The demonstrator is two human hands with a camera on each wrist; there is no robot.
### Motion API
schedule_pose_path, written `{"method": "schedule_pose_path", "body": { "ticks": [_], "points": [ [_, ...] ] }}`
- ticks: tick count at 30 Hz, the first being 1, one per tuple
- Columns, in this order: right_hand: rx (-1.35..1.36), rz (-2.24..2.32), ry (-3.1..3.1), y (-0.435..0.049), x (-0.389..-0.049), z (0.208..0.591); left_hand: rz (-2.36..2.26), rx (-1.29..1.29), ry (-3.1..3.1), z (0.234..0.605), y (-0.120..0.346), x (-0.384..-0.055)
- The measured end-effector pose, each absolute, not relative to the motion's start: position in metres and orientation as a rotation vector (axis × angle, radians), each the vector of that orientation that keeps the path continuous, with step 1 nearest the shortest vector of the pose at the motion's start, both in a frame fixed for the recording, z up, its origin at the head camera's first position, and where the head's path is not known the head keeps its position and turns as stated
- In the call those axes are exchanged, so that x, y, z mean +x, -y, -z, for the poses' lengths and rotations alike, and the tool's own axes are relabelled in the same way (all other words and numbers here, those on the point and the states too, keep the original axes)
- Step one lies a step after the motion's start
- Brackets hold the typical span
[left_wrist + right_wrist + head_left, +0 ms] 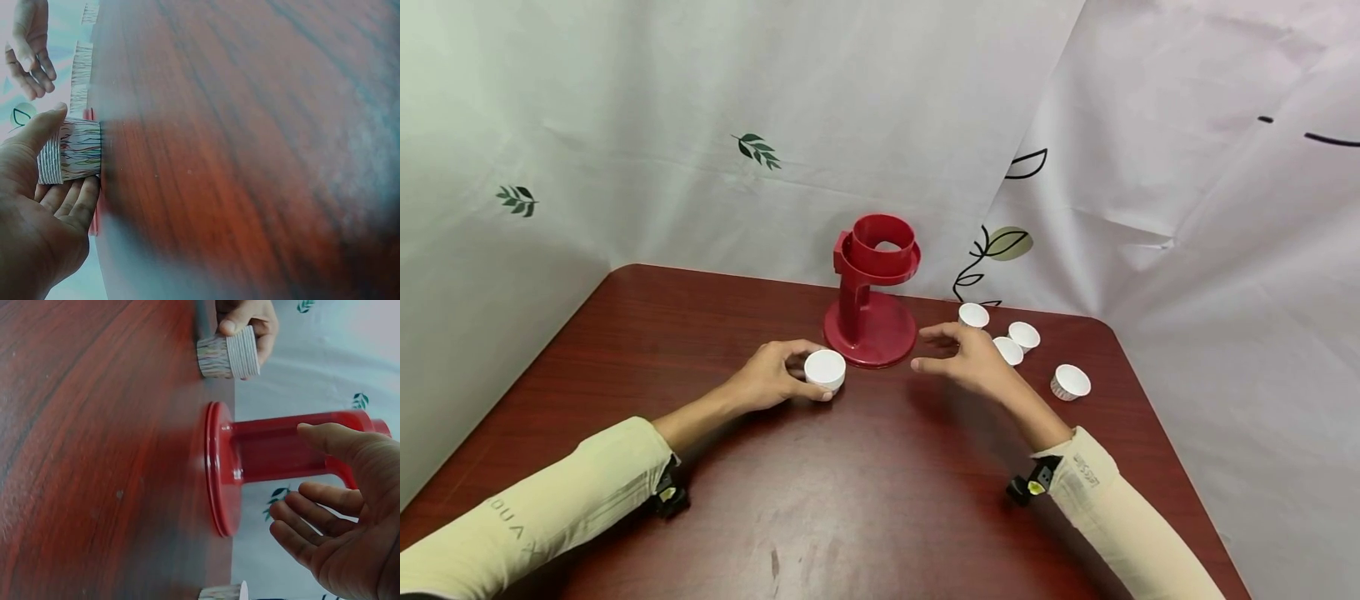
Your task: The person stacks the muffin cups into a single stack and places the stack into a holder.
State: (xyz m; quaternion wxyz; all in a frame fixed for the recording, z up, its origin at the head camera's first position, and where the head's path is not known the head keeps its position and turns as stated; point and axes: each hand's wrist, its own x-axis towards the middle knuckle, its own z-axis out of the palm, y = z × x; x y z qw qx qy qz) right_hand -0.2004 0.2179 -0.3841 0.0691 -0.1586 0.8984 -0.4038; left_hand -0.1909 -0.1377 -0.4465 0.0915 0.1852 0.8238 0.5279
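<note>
My left hand (769, 377) grips a stack of nested paper baking cups (825, 368), thumb on one side and fingers on the other. In the left wrist view the stack (70, 150) shows several layered rims and a wavy coloured line pattern, with its base at the tabletop. My right hand (967, 360) hovers over the table with its fingers spread loosely and nothing between them. Between the hands, farther back, stands a red plastic stand (880, 333) with a round base, an upright post and a cylindrical holder on top. Something white shows inside that holder (886, 258).
Several single white baking cups stand on the right: one cup (973, 315) behind my right hand, another cup (1024, 335) beside it, and a separate cup (1070, 382) nearer the right edge. A white patterned cloth (700, 200) hangs behind the dark wooden table (820, 508).
</note>
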Motion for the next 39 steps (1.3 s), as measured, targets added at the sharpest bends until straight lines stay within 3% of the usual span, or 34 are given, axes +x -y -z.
{"method": "schedule_pose_path", "body": {
  "ticks": [39],
  "points": [
    [-0.153,0.771,-2.921,-0.330,-0.211,0.361,-1.577,0.530,-2.435,0.445,0.137,-0.190]
  ]
}}
